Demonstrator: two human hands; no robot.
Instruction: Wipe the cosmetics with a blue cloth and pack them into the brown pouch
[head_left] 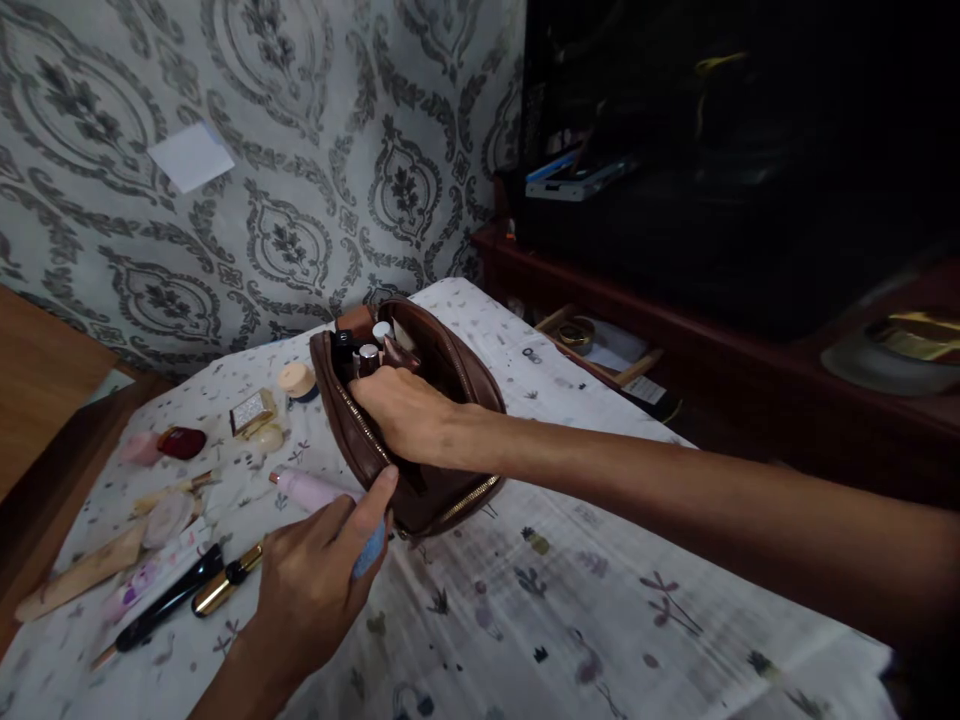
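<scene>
A brown zip-up toiletry bag [435, 500] stands open on the cloth-covered table. Inside it is my right hand [405, 405], its fingers hidden among bottles, one with a silver cap [368, 353] and another with a white cap [382, 330]. My left hand [322, 570] is at the bag's near left corner, index fingertip against the edge and the other fingers curled. A light blue item [370, 552] shows between its index finger and thumb; most of it is covered. Just behind this hand lies a lilac tube [313, 490]; whether it joins the blue part is unclear.
Cosmetics lie left of the bag: a round beige-lidded jar [296, 380], a gold box [253, 412], a dark red item [181, 442], a black-and-gold tube [227, 582], a black pen-like stick [169, 600] and a wooden comb-like piece [82, 575]. At right stands a dark red cabinet [570, 270] with an open drawer.
</scene>
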